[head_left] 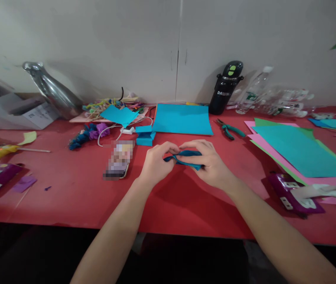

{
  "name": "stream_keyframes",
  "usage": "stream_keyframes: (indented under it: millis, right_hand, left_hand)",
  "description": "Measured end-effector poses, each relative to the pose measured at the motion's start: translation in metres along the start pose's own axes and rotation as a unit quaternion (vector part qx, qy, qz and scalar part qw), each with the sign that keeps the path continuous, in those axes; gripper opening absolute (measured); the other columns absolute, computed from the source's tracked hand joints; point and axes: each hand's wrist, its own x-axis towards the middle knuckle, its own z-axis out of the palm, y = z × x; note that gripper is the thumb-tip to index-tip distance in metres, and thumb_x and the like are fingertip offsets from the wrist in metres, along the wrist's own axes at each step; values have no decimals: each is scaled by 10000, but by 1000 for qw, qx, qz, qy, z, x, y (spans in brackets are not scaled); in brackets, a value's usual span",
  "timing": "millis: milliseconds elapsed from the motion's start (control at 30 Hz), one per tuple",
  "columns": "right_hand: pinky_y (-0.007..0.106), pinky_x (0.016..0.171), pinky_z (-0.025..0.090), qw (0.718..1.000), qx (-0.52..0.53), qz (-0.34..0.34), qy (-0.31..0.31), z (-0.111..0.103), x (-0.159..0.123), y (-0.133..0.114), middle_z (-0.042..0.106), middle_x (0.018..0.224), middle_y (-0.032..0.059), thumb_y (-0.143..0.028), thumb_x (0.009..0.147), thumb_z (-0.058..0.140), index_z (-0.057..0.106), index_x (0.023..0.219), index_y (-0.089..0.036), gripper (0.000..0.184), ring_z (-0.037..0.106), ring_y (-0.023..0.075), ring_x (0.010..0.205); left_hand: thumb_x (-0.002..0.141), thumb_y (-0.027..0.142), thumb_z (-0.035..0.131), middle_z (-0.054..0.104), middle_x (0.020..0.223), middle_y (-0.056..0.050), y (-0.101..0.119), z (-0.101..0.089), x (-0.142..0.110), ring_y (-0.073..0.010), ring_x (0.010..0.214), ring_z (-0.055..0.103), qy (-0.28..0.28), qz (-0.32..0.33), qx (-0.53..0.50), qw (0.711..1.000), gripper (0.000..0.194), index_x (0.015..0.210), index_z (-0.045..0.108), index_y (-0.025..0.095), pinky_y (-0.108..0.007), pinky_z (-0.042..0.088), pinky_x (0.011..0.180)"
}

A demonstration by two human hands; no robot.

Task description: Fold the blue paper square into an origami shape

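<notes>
Between my two hands is a folded piece of blue paper, held above the red table. My left hand pinches its left end, thumb and forefinger closed on it. Around the right part of the same paper curls my right hand, with fingers along its near and far sides. The palms hide some of the folds. Just left of my hands a phone lies on the table, its screen blurred. Behind it sits a small folded strip of blue paper.
Blue sheets lie at the back, near green-handled pliers and a black bottle. Coloured paper and a purple device are at right. A metal jug, a white box and craft flowers stand left.
</notes>
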Motion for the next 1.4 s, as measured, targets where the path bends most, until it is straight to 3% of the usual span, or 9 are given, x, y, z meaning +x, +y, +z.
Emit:
stream_keyframes:
  millis: [500, 800, 1133, 1400]
  right_hand:
    - [510, 1016, 406, 1000, 15, 23, -2, -2, 1, 1, 641, 1282, 26, -58, 898, 569, 743, 1127, -386, 436, 578, 255, 1192]
    - [470, 1027, 508, 979, 186, 82, 8, -15, 3, 7, 647, 1227, 40, -170, 938, 597, 749, 1131, -383, 325, 605, 225, 1184]
    - [427, 953, 571, 935, 322, 148, -2, -16, 4, 11, 646, 1204, 57, -267, 899, 680, 782, 1061, -356, 211, 635, 229, 1150]
    - [421, 939, 582, 928, 335, 161, -14, -17, 5, 8, 655, 1211, 51, -299, 890, 694, 786, 1048, -351, 189, 640, 229, 1143]
  left_hand:
    - [698, -24, 582, 751, 906, 4, 1, 0, 1, -167, 865, 712, -17, 25, 5, 1000, 349, 923, 681, 223, -297, 569, 811]
    - [869, 205, 650, 737, 1054, -58, 15, -10, 0, -184, 952, 712, -77, 38, -100, 991, 204, 1071, 677, 209, -303, 595, 850]
    - [859, 210, 703, 764, 965, -40, 16, -9, 2, -171, 885, 721, -33, 51, -76, 995, 146, 1003, 724, 212, -284, 588, 818]
    - [845, 257, 735, 772, 905, -30, 12, -1, 0, -175, 841, 729, 8, 26, -60, 998, 105, 945, 748, 229, -293, 604, 809]
